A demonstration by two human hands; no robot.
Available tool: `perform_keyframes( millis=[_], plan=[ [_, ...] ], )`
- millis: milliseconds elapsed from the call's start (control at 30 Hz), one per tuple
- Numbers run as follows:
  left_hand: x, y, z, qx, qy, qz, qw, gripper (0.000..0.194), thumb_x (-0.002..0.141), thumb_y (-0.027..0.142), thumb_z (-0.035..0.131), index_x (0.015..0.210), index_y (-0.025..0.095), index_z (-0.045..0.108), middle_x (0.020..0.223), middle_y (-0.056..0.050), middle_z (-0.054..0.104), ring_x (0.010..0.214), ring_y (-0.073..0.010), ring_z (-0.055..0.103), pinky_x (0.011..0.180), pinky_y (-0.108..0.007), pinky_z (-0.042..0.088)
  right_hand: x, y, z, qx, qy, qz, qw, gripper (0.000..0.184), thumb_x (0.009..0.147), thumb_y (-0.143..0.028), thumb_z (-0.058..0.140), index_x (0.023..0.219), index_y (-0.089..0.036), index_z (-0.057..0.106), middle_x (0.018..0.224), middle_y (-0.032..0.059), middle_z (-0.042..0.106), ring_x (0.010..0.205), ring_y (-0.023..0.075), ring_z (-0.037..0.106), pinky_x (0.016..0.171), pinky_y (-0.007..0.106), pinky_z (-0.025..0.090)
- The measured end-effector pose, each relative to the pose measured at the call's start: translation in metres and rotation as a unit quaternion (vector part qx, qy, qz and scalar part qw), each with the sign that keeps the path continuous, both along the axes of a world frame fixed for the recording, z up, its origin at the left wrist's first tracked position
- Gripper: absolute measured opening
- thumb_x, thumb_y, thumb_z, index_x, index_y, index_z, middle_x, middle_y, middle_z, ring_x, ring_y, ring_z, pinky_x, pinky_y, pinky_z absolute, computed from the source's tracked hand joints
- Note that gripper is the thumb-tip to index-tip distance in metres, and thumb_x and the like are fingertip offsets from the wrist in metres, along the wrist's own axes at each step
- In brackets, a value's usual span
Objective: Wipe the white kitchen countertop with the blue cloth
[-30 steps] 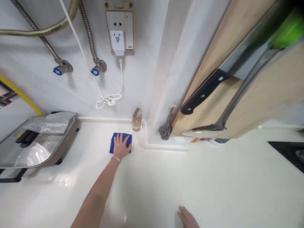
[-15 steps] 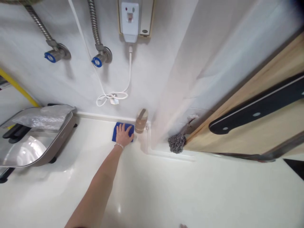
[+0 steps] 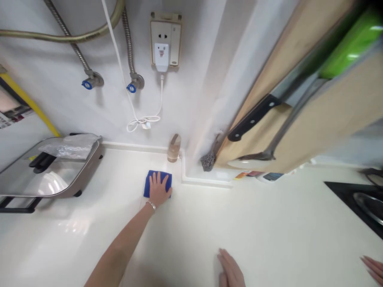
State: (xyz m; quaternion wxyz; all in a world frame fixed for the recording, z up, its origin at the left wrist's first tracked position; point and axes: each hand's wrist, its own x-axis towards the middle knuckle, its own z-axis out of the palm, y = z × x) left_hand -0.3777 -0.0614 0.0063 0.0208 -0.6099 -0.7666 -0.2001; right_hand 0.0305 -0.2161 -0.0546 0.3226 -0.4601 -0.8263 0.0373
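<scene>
A folded blue cleaning cloth (image 3: 146, 187) lies flat on the white countertop (image 3: 191, 223), near the back wall. My left hand (image 3: 159, 189), with a bracelet at the wrist, presses on it from above, palm down and fingers spread. Just behind the cloth, in the wall corner, stands a small clear glass or bottle (image 3: 174, 148) with a brownish tint. At the bottom centre my right hand (image 3: 231, 271) is partly in view over the counter, its fingers stretched out and holding nothing visible. Its wrist is cut off by the frame.
An electric pan (image 3: 68, 181) with a glass lid stands left. A wooden board (image 3: 239, 155) with a hanging knife (image 3: 254, 117) and a steel scourer (image 3: 208, 162) are at right. A hob (image 3: 359, 203) and another hand's fingertips (image 3: 374, 268) show at the right edge.
My left hand has drawn the cloth away from the back wall, towards me. My right hand has come further into view. The camera view has shifted, showing more on the right.
</scene>
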Motion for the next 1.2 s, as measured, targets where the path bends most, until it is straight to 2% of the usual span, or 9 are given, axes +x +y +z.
perform_keyframes(
  millis=[167,267,400,500,600,767,867,1033,1200],
  plan=[
    [0.105,-0.049,-0.012,0.006,-0.052,-0.027,0.998,0.075,0.083,0.047,0.062,0.149,0.017,0.047,0.163,-0.020,0.027,0.152,-0.0489,0.009,0.120,-0.071,0.010,-0.003,-0.003,0.003,-0.017,-0.005,-0.006,1.000,0.046,0.095,-0.019,0.043,0.139,-0.026,0.052,0.140,0.0078,0.061,0.129,0.0255,0.058,0.101,0.048,0.058],
    [0.170,-0.074,-0.017,-0.006,-0.097,-0.084,0.992,0.080,0.082,0.050,0.063,0.152,0.017,0.043,0.166,-0.020,0.017,0.151,-0.0506,0.001,0.120,-0.074,0.007,-0.007,-0.004,0.007,-0.035,0.001,-0.011,0.999,0.046,0.095,-0.016,0.040,0.138,-0.025,0.052,0.142,0.0087,0.058,0.133,0.0245,0.054,0.105,0.050,0.055],
    [0.212,-0.097,-0.013,-0.030,-0.132,-0.202,0.970,0.085,0.082,0.048,0.064,0.157,0.025,0.032,0.168,-0.015,0.008,0.152,-0.0489,-0.001,0.120,-0.074,0.007,-0.011,-0.007,0.008,-0.028,0.031,-0.029,0.999,0.045,0.095,-0.014,0.039,0.136,-0.023,0.054,0.141,0.0092,0.059,0.132,0.0234,0.054,0.107,0.050,0.053],
    [0.194,-0.106,-0.004,-0.027,-0.165,-0.225,0.960,0.078,0.090,0.039,0.053,0.160,0.022,0.023,0.169,-0.015,0.007,0.155,-0.0384,0.010,0.124,-0.063,0.019,-0.012,-0.012,0.010,-0.024,0.089,-0.083,0.992,0.044,0.096,-0.017,0.038,0.138,-0.021,0.052,0.139,0.0115,0.059,0.129,0.0234,0.056,0.105,0.048,0.053],
    [0.144,-0.110,0.004,0.015,-0.211,-0.174,0.962,0.067,0.098,0.036,0.038,0.159,0.017,0.018,0.169,-0.016,0.007,0.155,-0.0260,0.016,0.122,-0.047,0.032,-0.018,-0.008,0.019,-0.024,0.137,-0.118,0.983,0.045,0.096,-0.019,0.036,0.139,-0.019,0.051,0.139,0.0138,0.058,0.130,0.0249,0.055,0.107,0.049,0.051],
    [0.047,-0.132,0.005,0.042,-0.153,-0.003,0.987,0.064,0.098,0.040,0.038,0.153,0.008,0.029,0.164,-0.025,0.017,0.155,-0.0342,0.012,0.122,-0.057,0.026,-0.062,0.032,0.048,-0.048,0.073,-0.027,0.996,0.049,0.096,-0.019,0.034,0.143,-0.018,0.048,0.148,0.0135,0.051,0.138,0.0246,0.046,0.114,0.048,0.045],
    [0.006,-0.160,0.006,0.034,-0.082,0.099,0.991,0.065,0.097,0.041,0.037,0.149,0.002,0.035,0.158,-0.031,0.026,0.153,-0.0417,0.013,0.121,-0.064,0.019,-0.103,0.058,0.061,-0.053,-0.029,0.018,0.998,0.051,0.095,-0.020,0.036,0.144,-0.013,0.047,0.156,0.0135,0.042,0.149,0.0293,0.029,0.123,0.055,0.028],
    [-0.015,-0.205,0.006,0.006,-0.026,0.220,0.975,0.066,0.097,0.046,0.033,0.149,0.005,0.040,0.156,-0.031,0.030,0.150,-0.0455,0.019,0.114,-0.069,0.023,-0.142,0.074,0.063,-0.102,-0.140,0.055,0.983,0.059,0.097,-0.035,0.042,0.153,-0.017,0.037,0.164,0.0114,0.029,0.152,0.0395,0.016,0.122,0.067,0.010],
    [-0.002,-0.215,0.002,0.024,0.037,0.222,0.974,0.068,0.096,0.046,0.028,0.144,0.001,0.045,0.154,-0.034,0.030,0.148,-0.0470,0.019,0.113,-0.068,0.025,-0.136,0.076,0.064,-0.121,-0.153,0.067,0.979,0.059,0.100,-0.043,0.036,0.155,-0.022,0.033,0.166,0.0077,0.025,0.152,0.0380,0.018,0.123,0.066,0.010]
  ],
)
